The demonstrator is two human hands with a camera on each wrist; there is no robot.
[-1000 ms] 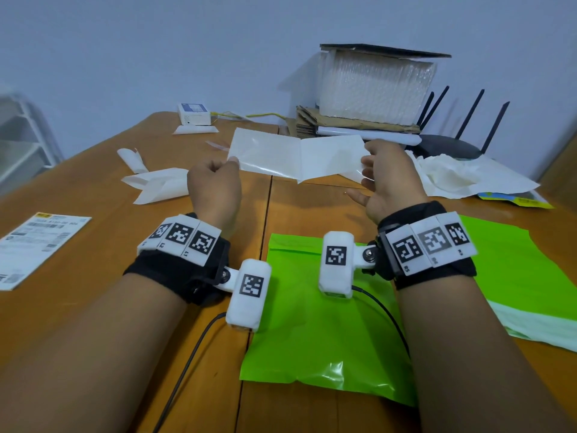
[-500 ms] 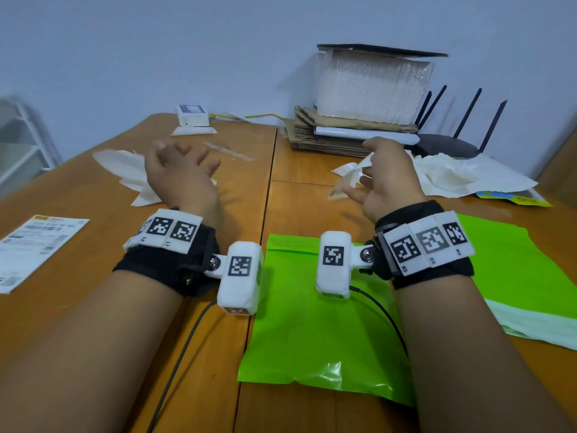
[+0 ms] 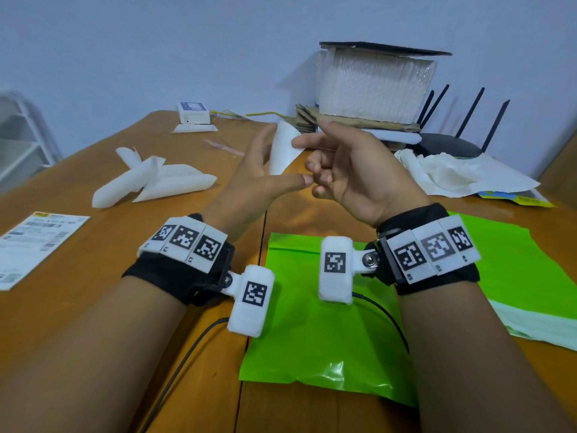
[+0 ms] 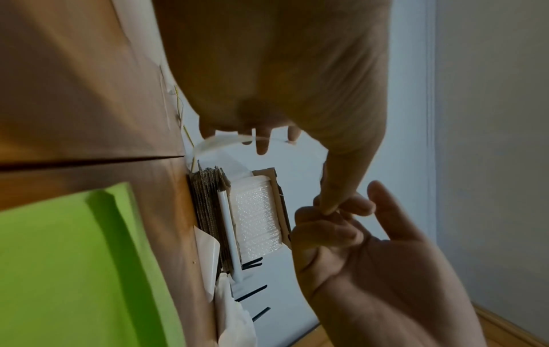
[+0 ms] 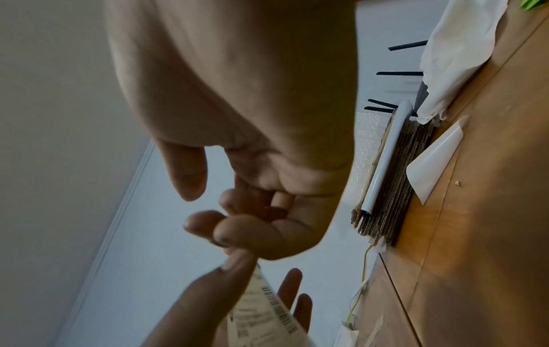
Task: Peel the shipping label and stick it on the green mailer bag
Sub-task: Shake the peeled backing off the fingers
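Both hands (image 3: 315, 179) hold the shipping label (image 3: 281, 148) above the green mailer bag (image 3: 312, 339).

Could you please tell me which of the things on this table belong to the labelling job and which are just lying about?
Part of the job:
- shipping label, between the left hand and the right hand
- green mailer bag

Lying about:
- curled backing papers
- printed sheet
- router
- bubble wrap
- cardboard stack

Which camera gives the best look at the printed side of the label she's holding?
The right wrist view: the shipping label shows its barcode and print there. The head view shows only its blank white back, curled between both hands; the left wrist view shows just a thin edge.
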